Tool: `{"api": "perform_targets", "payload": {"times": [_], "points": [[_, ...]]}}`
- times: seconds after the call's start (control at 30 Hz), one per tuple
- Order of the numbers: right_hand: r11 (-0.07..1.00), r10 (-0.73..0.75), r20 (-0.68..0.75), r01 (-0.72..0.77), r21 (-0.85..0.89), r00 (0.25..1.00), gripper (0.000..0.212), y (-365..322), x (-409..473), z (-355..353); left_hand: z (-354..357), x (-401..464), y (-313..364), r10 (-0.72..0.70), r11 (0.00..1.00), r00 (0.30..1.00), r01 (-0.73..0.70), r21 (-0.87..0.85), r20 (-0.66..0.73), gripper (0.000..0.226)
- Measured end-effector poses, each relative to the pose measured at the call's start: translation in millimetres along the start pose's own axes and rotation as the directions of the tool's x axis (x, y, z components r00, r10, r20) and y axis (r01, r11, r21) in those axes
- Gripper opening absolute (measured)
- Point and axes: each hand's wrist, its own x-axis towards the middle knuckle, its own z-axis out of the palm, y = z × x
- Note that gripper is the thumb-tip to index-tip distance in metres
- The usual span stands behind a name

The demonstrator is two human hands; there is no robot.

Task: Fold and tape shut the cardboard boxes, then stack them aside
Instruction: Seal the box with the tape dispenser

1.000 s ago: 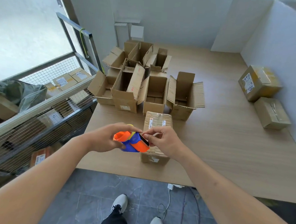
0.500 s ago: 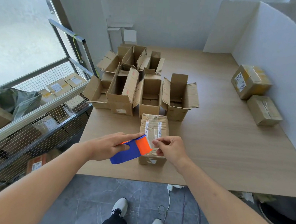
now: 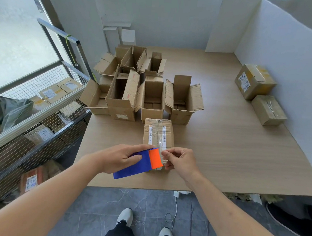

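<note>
Bright, even daylight from window (image 3: 19, 42) far left of hands (image 3: 120, 158). Glass overexposed, washed to pale white. Shadows soft and short; faint one under hands on tabletop (image 3: 241, 150). Mild sheen on tabletop right of hands. Focus sharp around hands, slightly softer on forearms at bottom corners. Wide-angle distortion: walls and window frame bow at edges.

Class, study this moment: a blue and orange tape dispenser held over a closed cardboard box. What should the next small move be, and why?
Probably press the free tape end down onto the near edge of the closed cardboard box. The left hand grips the blue and orange tape dispenser just above that edge, while the right hand appears to pinch the clear tape at its mouth, not yet stuck down.
</note>
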Motion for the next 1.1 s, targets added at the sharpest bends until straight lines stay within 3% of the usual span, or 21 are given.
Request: {"api": "perform_targets", "payload": {"times": [0.17,0.57,0.97,1.1], "points": [[0.996,0.015,0.015,-0.014,-0.083,1.0,0.008,3.5,1.3,-8.5,3.4,2.6,-0.6,0.031,0.999,0.998,-0.032,0.017,0.051,0.056],[0.997,0.031,-0.227,-0.045,-0.058,0.973,0.013,16.7,-1.1,-23.3,-16.7,-6.6,-21.1,-0.01,0.999,0.99,0.003,0.052,0.14,0.056],[0.989,0.104,-0.296,-0.131,-0.073,0.95,0.017,41.7,5.1,-35.0,-13.5,-5.2,-54.1,-0.055,0.997,0.987,0.047,0.057,0.151,0.052],[0.99,0.12,-0.239,-0.135,-0.049,0.964,0.017,46.1,2.3,-35.7,-14.7,-7.4,-69.7,-0.091,0.995,0.986,0.084,0.056,0.14,0.052]]}}
